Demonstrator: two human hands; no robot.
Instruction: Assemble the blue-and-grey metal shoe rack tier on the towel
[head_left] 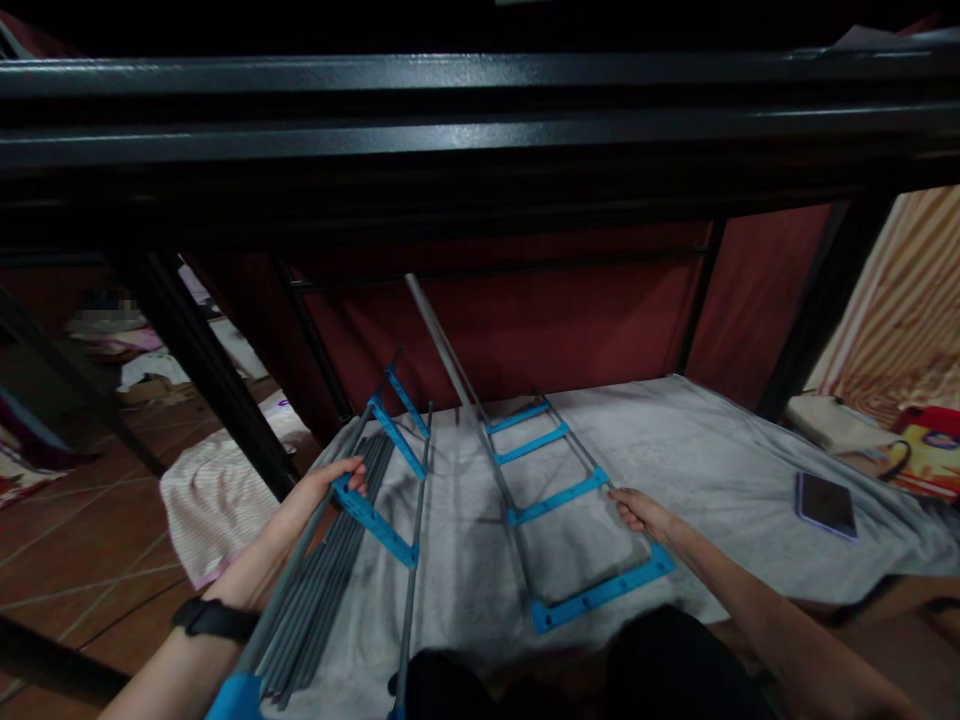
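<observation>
Two ladder-like rack frames of grey tubes and blue crosspieces are in front of me. My left hand (351,476) is closed around the left rack frame (377,520), beside one of its blue crosspieces. On the right, my right hand (637,510) grips the side tube of the other rack frame (559,503), between its two nearest crosspieces. A long grey tube (439,335) rises from that frame's far left side. Beneath and beside the left frame lies a bundle of loose grey tubes (322,580). The left frame's near end runs out of the picture.
Grey cloth (697,450) covers the low surface under the frames. A phone (826,505) lies on it at right. Dark metal bars (480,135) cross overhead, with a slanting post (202,370) at left. Behind stands a red panel (495,330); tiled floor (90,520) shows at left.
</observation>
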